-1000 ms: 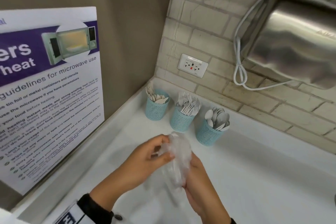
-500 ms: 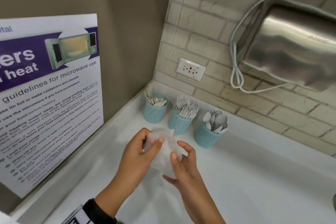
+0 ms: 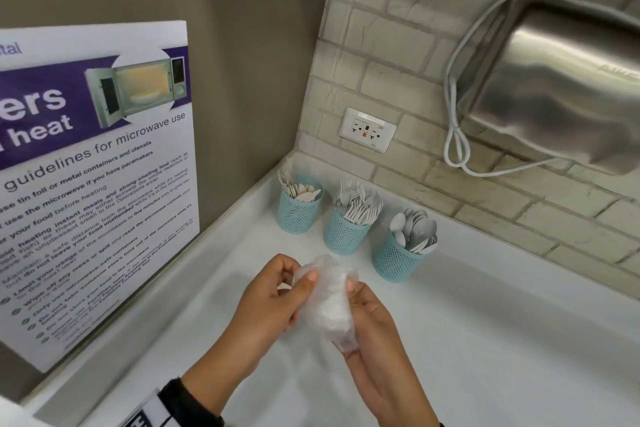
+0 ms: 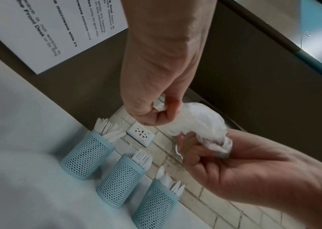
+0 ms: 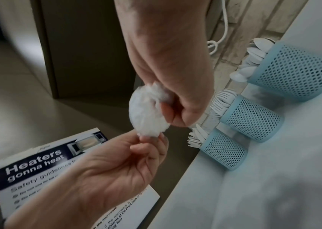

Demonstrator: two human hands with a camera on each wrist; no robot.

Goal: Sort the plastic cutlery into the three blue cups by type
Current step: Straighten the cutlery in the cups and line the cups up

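Three blue mesh cups stand in a row by the brick wall: knives (image 3: 299, 208) on the left, forks (image 3: 346, 234) in the middle, spoons (image 3: 398, 262) on the right. All three hold several white pieces. In front of them, above the white counter (image 3: 485, 340), both hands hold a crumpled clear plastic bag (image 3: 329, 302). My left hand (image 3: 298, 276) pinches its upper end (image 4: 161, 106). My right hand (image 3: 356, 291) grips its lower end (image 4: 215, 147), fingers curled round it. The bag (image 5: 146, 114) shows as a white wad between the hands; I see no cutlery in it.
A microwave guidelines poster (image 3: 97, 184) leans on the left wall. A wall socket (image 3: 367, 130) sits above the cups. A steel wall-mounted appliance (image 3: 561, 87) with a looped white cable (image 3: 457, 146) hangs at the right.
The bag hung long between the hands a second ago; now it is squeezed into a tighter wad. Both hands stay in front of the cups.
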